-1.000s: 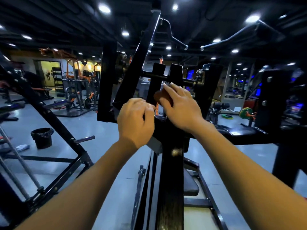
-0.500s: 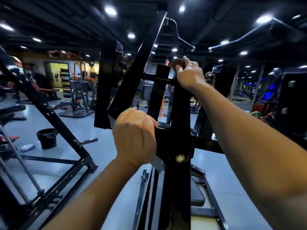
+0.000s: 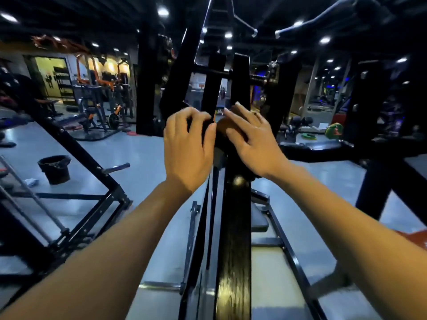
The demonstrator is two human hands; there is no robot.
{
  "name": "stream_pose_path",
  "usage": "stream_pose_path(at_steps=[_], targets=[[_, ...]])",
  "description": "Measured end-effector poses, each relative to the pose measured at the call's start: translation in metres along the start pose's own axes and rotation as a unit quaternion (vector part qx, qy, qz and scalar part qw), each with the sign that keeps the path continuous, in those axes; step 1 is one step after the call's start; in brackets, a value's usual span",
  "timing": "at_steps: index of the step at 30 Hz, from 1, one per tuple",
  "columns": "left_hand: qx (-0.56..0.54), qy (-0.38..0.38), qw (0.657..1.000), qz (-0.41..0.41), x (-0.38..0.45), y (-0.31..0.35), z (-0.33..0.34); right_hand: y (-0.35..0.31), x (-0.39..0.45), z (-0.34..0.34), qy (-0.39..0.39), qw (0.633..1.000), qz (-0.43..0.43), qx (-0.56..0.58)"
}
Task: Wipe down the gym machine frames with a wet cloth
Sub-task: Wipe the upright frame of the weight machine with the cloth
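Head view only. Landmark for all placements: the black central upright (image 3: 233, 239) of the gym machine frame, which runs from the bottom edge up the middle of the picture.

Right hand (image 3: 251, 144) lies against the upright at about mid-height, fingers straight and spread, pressing a brown cloth (image 3: 223, 129) flat to the metal. Only a small part of the cloth shows, at the fingertips on the upright's left face; whether it is wet cannot be told.

Left hand (image 3: 188, 144) is just left of the upright, fingers curled round a narrower black bar (image 3: 213, 88) that stands parallel to it. It looks to be steadying the frame, not wiping.

Progress, as judged: wiping is under way on the middle of the upright. Its lower length shows a glossy streaked sheen, which may mean it has been wiped, though this could be plain reflection. The crossbar (image 3: 208, 70) above the hands and the slanted members left of the upright show no sign either way. The neighbouring frame (image 3: 92, 162) far left of the upright carries no cloth and no hand. Most of the task appears outstanding.

A black bucket (image 3: 54, 168) stands on the floor well left of the upright, with a pale rag (image 3: 31, 182) beside it.
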State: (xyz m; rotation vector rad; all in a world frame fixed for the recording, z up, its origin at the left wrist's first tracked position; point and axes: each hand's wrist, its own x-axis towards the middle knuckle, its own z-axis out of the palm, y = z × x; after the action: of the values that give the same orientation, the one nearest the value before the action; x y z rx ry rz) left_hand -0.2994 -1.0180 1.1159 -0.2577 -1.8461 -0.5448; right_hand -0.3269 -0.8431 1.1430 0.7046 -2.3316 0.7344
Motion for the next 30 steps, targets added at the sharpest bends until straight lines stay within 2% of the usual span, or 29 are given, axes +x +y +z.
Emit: stream_pose_path(at_steps=[3,5,7,9,10,12,14,18,22,25,28,30], targets=[[-0.103,-0.03,0.988,-0.108,-0.04,0.011,-0.018,-0.013,-0.034,0.004,0.001,1.0,0.013,0.021],[-0.199,-0.098,0.949,-0.223,-0.062,0.017,-0.029,-0.02,-0.058,0.006,-0.005,1.0,0.01,0.019],[-0.305,-0.141,0.872,-0.355,-0.083,0.028,-0.046,-0.028,-0.082,0.007,-0.004,1.0,0.0,-0.004],[-0.4,-0.154,0.77,-0.474,-0.099,0.045,-0.064,-0.033,-0.106,0.011,0.001,0.999,-0.026,-0.019],[-0.42,-0.154,0.735,-0.509,-0.105,0.052,-0.073,-0.033,-0.118,0.015,0.001,0.999,-0.043,-0.029],[-0.436,-0.161,0.707,-0.533,-0.115,0.06,-0.086,-0.036,-0.143,0.021,-0.001,0.997,-0.067,-0.049],[-0.453,-0.161,0.694,-0.536,-0.124,0.064,-0.097,-0.044,-0.17,0.023,-0.013,0.996,-0.075,-0.052],[-0.456,-0.179,0.698,-0.522,-0.136,0.072,-0.11,-0.066,-0.231,0.019,-0.066,0.993,-0.088,-0.032],[-0.474,-0.16,0.677,-0.54,-0.138,0.084,-0.12,-0.083,-0.296,0.012,-0.131,0.981,-0.144,-0.013],[-0.478,-0.138,0.666,-0.555,-0.14,0.1,-0.125,-0.091,-0.334,0.011,-0.163,0.969,-0.179,-0.038],[-0.431,-0.126,0.691,-0.566,-0.14,0.11,-0.125,-0.096,-0.358,0.009,-0.186,0.954,-0.232,-0.041],[-0.373,-0.141,0.74,-0.542,-0.14,0.12,-0.126,-0.085,-0.367,0.001,-0.216,0.935,-0.281,-0.028]])
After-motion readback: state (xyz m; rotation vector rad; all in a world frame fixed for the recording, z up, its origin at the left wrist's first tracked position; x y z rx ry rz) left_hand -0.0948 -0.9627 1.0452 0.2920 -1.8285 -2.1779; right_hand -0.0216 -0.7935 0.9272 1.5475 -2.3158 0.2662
